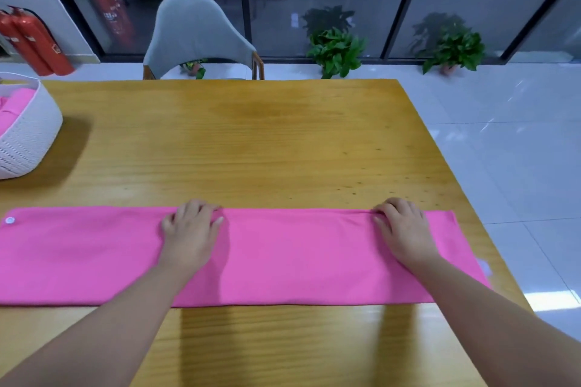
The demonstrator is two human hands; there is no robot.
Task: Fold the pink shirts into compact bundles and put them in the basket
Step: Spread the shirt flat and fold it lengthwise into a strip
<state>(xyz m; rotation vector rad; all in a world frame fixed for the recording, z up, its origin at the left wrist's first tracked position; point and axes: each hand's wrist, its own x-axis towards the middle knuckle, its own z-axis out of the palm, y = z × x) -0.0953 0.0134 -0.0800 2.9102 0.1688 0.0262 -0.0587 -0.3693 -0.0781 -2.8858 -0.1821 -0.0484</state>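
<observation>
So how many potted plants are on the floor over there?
3: a small one seen under the chair, a bigger one and another along the glass wall. Furniture may hide others.

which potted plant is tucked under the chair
The small plant seen beneath the grey chair. The other two potted plants stand farther right by the glass wall.

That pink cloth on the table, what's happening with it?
A person is folding a pink shirt, already a long flat band across the wooden table. The left hand and right hand both rest on its far edge, fingers curled at the fold. A white basket holding pink fabric sits at the far left.
</observation>
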